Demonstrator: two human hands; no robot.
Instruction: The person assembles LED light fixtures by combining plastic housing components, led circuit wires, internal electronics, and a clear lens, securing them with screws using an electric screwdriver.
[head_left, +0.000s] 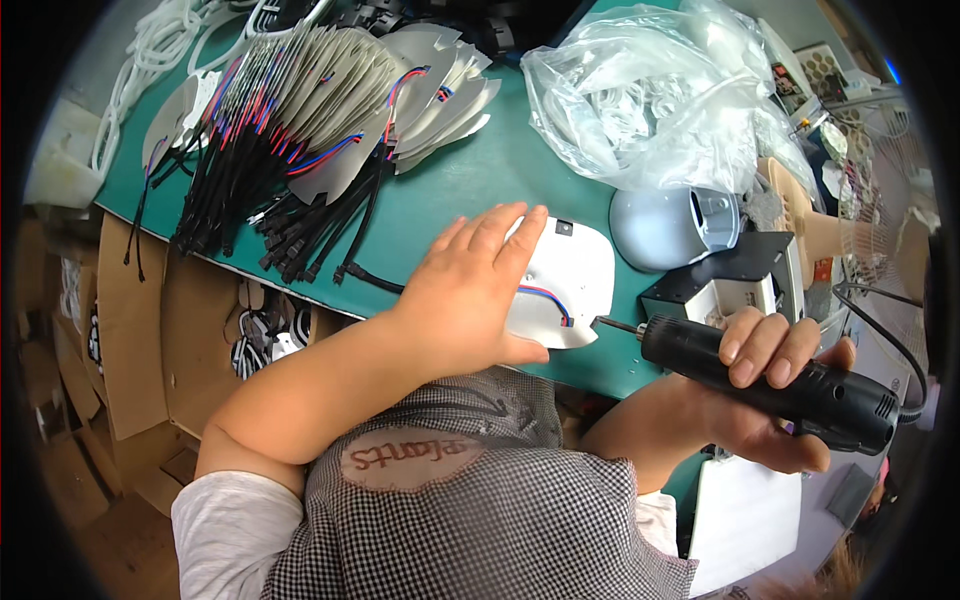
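Observation:
My left hand (475, 280) lies flat over the left part of a white plastic panel (590, 262), fingers stretched out, thumb along its near edge. The panel carries a red and blue wire ending in a small connector near its lower right. A black cable (370, 280) runs out to the left from under my hand. In my right hand (770, 365) is a black electric screwdriver (700, 350), fingers wrapped round its body. Its thin metal bit points left, with the tip close to the panel's lower right edge; I cannot tell whether it touches.
Stacked grey-white panels (330, 100) with black cables fill the back left of the green table (500, 150). A clear plastic bag (640, 100) of parts lies behind a pale blue rounded housing (650, 228). Right of it stands a black angled bracket (725, 270). Cardboard boxes (140, 340) stand below left.

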